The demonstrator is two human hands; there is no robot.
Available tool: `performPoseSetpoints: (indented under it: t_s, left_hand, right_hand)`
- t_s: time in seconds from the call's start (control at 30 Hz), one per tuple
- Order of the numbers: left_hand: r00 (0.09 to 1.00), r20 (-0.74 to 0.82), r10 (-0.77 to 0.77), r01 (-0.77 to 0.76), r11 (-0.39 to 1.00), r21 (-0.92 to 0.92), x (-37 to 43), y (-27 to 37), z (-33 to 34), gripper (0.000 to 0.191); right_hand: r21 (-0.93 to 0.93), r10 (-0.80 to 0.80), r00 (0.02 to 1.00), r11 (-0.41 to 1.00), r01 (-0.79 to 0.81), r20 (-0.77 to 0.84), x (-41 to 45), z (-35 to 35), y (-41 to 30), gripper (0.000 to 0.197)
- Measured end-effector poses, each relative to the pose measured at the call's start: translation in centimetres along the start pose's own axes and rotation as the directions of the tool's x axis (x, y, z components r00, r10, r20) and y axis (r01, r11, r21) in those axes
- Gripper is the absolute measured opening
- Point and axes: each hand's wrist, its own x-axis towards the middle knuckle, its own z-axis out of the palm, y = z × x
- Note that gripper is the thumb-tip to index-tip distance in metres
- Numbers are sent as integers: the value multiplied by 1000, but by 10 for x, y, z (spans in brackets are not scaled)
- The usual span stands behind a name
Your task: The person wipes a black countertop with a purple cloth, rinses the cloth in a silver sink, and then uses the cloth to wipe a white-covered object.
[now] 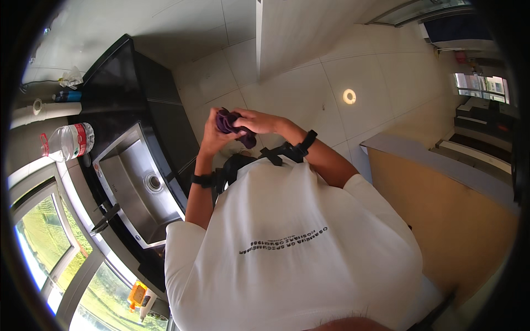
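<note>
A bunched dark purple cloth (225,121) is between my two hands, in front of my body and above the tiled floor. The fingers of my left hand (212,134) wrap its left side. From the right, my right hand (260,121) grips it, thumb across the folds. One end of the cloth hangs below the right fingers. Its full shape is hidden by the folds and my fingers. Black straps circle both my wrists or forearms.
On my left, a black counter (109,74) holds a stainless steel sink (136,173) with a dark faucet (107,217). A large plastic bottle (74,141) stands behind it by the window (45,231). A pale panel (298,33) rises ahead; a wooden panel (434,215) is at right.
</note>
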Motion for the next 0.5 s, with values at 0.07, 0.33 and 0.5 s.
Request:
performPoseSetpoints:
  t_s: [0.07,0.33,0.5]
  left_hand:
    - [993,117,26,-46,983,176,23,23,33,60]
    - [939,324,114,-250,873,418,91,92,153,53]
    - [935,274,225,-328,844,424,137,116,172,48]
  right_hand:
    - [-45,-9,999,999,7,-40,-32,-21,13,38]
    - [-8,-120,886,991,131,-448,-143,-101,74,37]
    - [128,21,866,990,50,-500,-171,-151,82,34]
